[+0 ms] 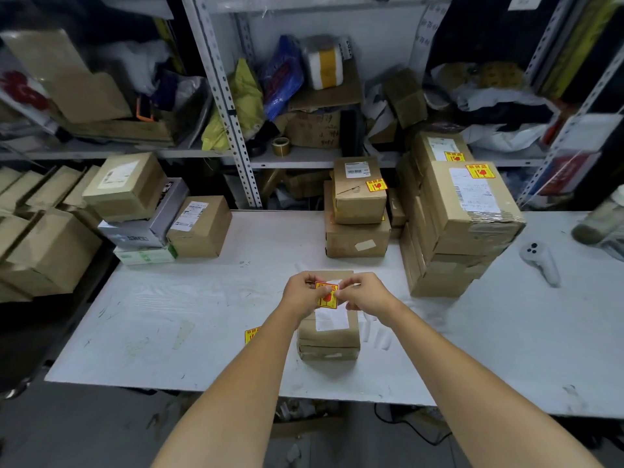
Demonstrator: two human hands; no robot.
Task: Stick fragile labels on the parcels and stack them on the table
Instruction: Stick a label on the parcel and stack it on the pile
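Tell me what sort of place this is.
Likely a parcel dispatch room: stacked cardboard parcels bearing shipping labels, crammed metal shelving, and a yellow fragile label being applied.

There is one view only, from a wide-angle camera worn on the person's head. It looks forward and down across the white tabletop [202,315] from its near edge, facing the metal shelving [221,96] behind the far edge. The left hand [302,295] and right hand [368,295] sit near the lens at mid-frame, with both forearms running up from the bottom edge. Straight edges bow toward the frame's borders, and the floor [67,434] shows below.
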